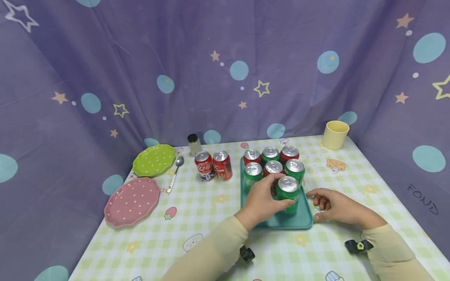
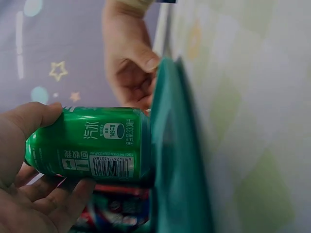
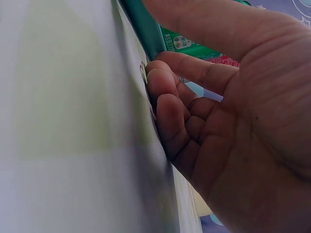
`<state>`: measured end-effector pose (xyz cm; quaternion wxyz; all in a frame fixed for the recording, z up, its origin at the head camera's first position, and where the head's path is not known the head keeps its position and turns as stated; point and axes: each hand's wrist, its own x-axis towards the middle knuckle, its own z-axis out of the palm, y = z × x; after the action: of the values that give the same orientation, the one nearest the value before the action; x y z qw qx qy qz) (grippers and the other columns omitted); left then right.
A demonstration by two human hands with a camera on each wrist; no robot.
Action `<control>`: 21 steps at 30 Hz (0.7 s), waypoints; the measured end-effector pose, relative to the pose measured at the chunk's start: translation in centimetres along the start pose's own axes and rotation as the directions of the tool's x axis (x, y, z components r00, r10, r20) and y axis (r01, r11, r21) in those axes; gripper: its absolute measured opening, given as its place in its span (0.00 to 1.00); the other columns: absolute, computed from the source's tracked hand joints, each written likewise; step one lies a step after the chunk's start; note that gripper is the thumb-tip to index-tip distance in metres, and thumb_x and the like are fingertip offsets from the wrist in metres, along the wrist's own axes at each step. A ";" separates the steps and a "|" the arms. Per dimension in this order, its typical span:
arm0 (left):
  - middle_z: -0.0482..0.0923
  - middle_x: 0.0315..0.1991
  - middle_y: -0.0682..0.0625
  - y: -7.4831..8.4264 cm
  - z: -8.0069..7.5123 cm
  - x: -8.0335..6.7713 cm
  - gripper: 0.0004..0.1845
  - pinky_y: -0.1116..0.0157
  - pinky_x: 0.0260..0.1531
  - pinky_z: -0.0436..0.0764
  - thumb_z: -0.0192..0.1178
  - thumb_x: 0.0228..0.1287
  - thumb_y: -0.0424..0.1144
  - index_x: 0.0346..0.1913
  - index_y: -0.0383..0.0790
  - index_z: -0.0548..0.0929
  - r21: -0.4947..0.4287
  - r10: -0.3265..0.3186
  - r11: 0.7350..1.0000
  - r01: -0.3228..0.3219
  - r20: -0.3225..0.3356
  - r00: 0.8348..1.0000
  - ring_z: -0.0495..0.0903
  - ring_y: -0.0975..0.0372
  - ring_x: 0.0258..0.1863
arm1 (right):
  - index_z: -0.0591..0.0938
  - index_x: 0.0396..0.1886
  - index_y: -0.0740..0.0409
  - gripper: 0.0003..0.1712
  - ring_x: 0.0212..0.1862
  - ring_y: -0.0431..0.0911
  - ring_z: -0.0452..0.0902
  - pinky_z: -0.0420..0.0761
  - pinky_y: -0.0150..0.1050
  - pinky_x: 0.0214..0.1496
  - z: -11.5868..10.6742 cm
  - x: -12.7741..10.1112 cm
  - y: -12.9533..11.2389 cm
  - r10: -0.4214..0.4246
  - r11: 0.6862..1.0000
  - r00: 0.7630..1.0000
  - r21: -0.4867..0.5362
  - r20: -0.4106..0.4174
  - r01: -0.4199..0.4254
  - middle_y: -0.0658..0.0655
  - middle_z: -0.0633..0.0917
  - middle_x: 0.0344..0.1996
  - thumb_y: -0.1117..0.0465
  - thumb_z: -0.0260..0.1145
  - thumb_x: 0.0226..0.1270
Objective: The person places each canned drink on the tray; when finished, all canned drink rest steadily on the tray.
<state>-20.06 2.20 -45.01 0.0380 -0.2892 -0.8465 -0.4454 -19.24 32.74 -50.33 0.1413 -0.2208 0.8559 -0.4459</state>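
Observation:
A teal tray (image 1: 281,222) on the checked table holds several soda cans, green and red, standing in rows. My left hand (image 1: 261,201) grips the front-right green can (image 1: 288,193), thumb on one side and fingers round the other; the left wrist view shows this can (image 2: 97,143) with its base on the tray (image 2: 175,170). My right hand (image 1: 330,205) rests on the table beside the tray's right edge. Its fingers are loosely curled with nothing in them, and its thumb reaches to the tray rim (image 3: 143,24).
Two red cans (image 1: 213,166) stand left of the tray. Further left lie a spoon (image 1: 174,173), a green plate (image 1: 154,159) and a pink plate (image 1: 131,201). A small shaker (image 1: 193,143) and a yellow cup (image 1: 335,134) stand near the curtain backdrop.

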 end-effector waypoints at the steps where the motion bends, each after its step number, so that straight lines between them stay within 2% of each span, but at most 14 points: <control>1: 0.82 0.56 0.63 0.0 0.4 0.1 0.37 0.73 0.48 0.81 0.81 0.56 0.50 0.68 0.55 0.76 0.017 -0.004 1.000 0.004 0.005 1.000 0.79 0.74 0.50 | 0.74 0.69 0.66 0.42 0.38 0.45 0.75 0.80 0.36 0.35 0.0 0.0 0.0 0.003 1.000 1.000 0.001 0.001 -0.003 0.59 0.79 0.42 0.56 0.82 0.60; 5: 0.80 0.59 0.63 0.2 1.6 0.3 0.38 0.71 0.55 0.79 0.80 0.57 0.52 0.69 0.55 0.75 0.070 -0.017 0.997 0.017 0.011 1.000 0.79 0.73 0.55 | 0.74 0.69 0.66 0.41 0.37 0.45 0.75 0.80 0.36 0.35 0.0 0.0 -0.1 -0.004 1.000 1.000 -0.001 0.001 0.004 0.60 0.79 0.42 0.56 0.82 0.60; 9: 0.78 0.61 0.62 0.4 2.5 0.6 0.38 0.69 0.60 0.78 0.79 0.59 0.53 0.70 0.53 0.74 0.104 0.000 0.995 0.000 -0.003 1.000 0.77 0.70 0.60 | 0.74 0.69 0.66 0.42 0.38 0.46 0.75 0.79 0.36 0.35 0.0 0.0 -0.2 -0.009 1.000 1.000 -0.018 -0.003 0.009 0.59 0.79 0.42 0.54 0.82 0.60; 16: 0.72 0.57 0.58 0.5 3.6 0.9 0.38 0.74 0.52 0.78 0.79 0.58 0.54 0.70 0.54 0.76 0.127 0.030 0.992 -0.025 -0.039 0.999 0.78 0.68 0.52 | 0.76 0.62 0.64 0.37 0.38 0.48 0.75 0.79 0.37 0.35 0.0 0.0 -0.6 0.000 1.000 1.000 -0.023 -0.010 0.000 0.59 0.79 0.41 0.53 0.83 0.59; 21: 0.72 0.56 0.57 0.5 4.2 1.1 0.39 0.75 0.53 0.78 0.79 0.58 0.54 0.72 0.53 0.75 0.143 0.025 0.990 -0.016 -0.059 0.998 0.79 0.67 0.52 | 0.77 0.57 0.62 0.33 0.37 0.47 0.74 0.78 0.38 0.34 0.0 -0.1 -0.6 0.003 1.000 1.000 -0.019 -0.005 -0.003 0.60 0.79 0.40 0.53 0.83 0.59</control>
<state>-19.87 6.18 -46.80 0.0887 -0.2809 -0.8716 -0.3919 -19.03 32.47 -49.81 0.1378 -0.2200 0.8607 -0.4379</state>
